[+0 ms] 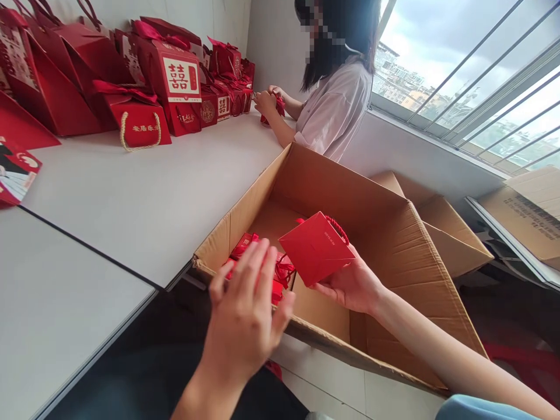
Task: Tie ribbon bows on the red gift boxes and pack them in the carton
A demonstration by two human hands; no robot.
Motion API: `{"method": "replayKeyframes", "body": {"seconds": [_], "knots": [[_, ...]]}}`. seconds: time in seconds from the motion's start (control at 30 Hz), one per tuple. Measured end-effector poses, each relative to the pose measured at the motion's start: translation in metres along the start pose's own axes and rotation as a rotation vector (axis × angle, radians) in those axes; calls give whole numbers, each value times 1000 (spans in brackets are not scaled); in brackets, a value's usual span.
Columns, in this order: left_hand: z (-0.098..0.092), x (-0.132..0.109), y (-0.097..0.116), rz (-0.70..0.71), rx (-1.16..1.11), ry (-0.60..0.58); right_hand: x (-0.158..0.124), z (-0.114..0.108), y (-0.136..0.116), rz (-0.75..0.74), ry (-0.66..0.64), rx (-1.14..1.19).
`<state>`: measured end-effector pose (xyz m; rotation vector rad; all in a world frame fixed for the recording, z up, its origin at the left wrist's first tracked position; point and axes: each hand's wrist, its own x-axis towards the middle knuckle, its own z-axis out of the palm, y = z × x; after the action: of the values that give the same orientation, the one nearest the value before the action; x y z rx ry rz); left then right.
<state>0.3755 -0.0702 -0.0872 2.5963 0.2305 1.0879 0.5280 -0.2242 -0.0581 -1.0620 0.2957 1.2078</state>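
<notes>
My right hand (pixel 350 286) holds a small red gift box (pixel 315 248) over the open cardboard box (pixel 389 245). The gift box's flat, square face with faint print shows, and a red cord handle curls along its upper right edge. My left hand (pixel 247 309) is raised at the carton's near left rim, fingers stretched out and holding nothing. Behind those fingers, several red gift boxes (pixel 242 245) with ribbons and cords lie in the carton's left corner, partly hidden by the hand.
Red gift bags and boxes (pixel 181 76) line the wall at the table's (pixel 144 204) far side. Another person (pixel 336 105) beyond the carton handles a red item (pixel 273 111). More cardboard boxes (pixel 441 227) stand at right below the barred window (pixel 459 76).
</notes>
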Motion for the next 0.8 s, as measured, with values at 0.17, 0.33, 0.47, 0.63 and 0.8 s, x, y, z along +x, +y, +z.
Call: {"method": "replayKeyframes", "body": {"seconds": [0.17,0.33,0.47,0.63,0.8], "knots": [[22,-17,61,181,-297,19,-5,5,0,-83,-47,149],[20,-28,61,254,-557,25,-5,-4,-8,-207,36,165],[-3,-21,30,130,-364,-23,5,-27,-10,-414,98,-154],[-1,-28,2,-42,-118,20,22,-68,-12,-876,289,-830],[14,-38,1,-19,-79,41,18,-75,-13,-1086,360,-1225]]}}
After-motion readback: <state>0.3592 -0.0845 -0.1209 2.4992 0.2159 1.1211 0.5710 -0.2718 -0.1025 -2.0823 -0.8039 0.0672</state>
